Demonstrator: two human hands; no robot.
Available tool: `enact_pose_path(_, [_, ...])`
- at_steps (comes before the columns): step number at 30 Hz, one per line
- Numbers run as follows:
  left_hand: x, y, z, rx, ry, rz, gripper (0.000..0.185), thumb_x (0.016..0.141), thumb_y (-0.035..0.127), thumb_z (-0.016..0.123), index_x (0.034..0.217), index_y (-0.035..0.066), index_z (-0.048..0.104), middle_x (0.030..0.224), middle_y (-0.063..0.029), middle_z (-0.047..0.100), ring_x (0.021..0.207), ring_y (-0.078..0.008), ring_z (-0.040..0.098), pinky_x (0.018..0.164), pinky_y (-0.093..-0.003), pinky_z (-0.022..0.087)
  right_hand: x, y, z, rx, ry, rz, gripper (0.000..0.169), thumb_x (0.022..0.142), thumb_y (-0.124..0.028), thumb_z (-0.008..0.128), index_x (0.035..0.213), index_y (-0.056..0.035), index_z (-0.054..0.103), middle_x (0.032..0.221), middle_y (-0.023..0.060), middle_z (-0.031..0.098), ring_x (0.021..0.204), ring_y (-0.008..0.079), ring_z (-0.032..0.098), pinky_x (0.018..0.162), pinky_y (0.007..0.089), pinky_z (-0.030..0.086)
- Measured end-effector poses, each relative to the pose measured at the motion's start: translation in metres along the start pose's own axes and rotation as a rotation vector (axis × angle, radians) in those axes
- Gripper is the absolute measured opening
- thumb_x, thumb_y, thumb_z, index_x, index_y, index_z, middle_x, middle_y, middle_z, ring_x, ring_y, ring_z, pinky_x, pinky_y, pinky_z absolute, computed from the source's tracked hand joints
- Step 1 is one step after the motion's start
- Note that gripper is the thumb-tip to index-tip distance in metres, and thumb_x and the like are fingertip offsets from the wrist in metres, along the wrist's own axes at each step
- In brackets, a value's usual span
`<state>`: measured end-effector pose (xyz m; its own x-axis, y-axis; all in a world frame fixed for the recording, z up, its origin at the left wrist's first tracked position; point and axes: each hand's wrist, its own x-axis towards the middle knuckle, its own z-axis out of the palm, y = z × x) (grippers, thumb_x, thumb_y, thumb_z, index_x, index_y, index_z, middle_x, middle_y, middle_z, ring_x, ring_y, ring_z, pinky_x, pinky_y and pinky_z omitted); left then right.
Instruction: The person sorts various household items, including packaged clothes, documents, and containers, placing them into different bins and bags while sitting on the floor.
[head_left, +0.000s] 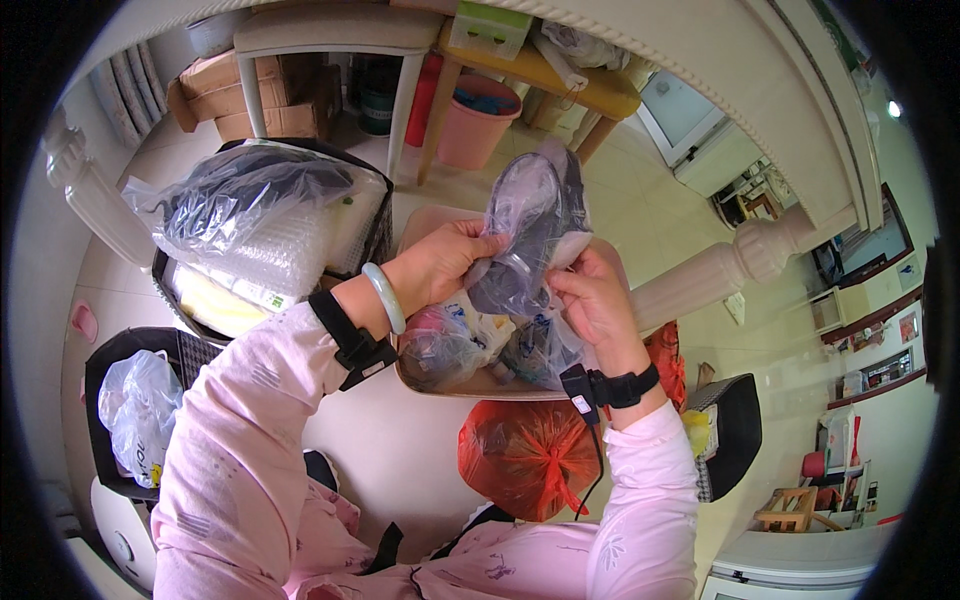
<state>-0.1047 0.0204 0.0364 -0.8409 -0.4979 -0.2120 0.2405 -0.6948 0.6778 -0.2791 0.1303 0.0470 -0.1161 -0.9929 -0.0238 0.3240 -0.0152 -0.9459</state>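
Observation:
A pair of dark slippers or shoes in a clear plastic bag (529, 225) is held up in front of me. My left hand (446, 259) pinches its left edge between thumb and fingers. The lower right edge of the bag is gripped by my right hand (592, 296). Beneath both hands stands a pale pinkish bin (480, 391) holding knotted clear plastic bags (442, 349) with mixed contents. What exactly lies inside those bags cannot be told.
A tied red plastic bag (525, 457) rests on the floor near my legs. To the left are a black box with bubble wrap (262, 240) and another with a white bag (139, 405). A table leg (697, 281), a black box (739, 435) and a pink bucket (476, 131) stand around.

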Motion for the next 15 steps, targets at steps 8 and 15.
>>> enact_pose_path(8, [-0.004,0.0,0.004,0.181,-0.071,0.169,0.032,0.08,0.002,0.059,0.112,0.001,0.053,0.102,-0.0064,0.061,0.092,-0.0157,0.057,0.085,-0.0292,0.044,0.0,-0.009,0.003,0.211,-0.017,0.104,0.035,0.075,-0.001,0.055,0.11,-0.0011,0.049,0.103,0.0076,0.057,0.094,0.0187,0.055,0.078,0.0328,0.045])
enact_pose_path(15, [-0.004,-0.004,0.019,0.396,-0.122,0.315,0.043,0.077,-0.005,0.058,0.118,0.001,0.048,0.107,-0.0054,0.058,0.095,-0.014,0.054,0.088,-0.029,0.042,0.0,-0.005,0.021,-0.002,0.089,0.04,0.038,0.076,-0.009,0.061,0.111,-0.0001,0.048,0.104,0.0099,0.057,0.092,0.0223,0.057,0.076,0.0393,0.048])
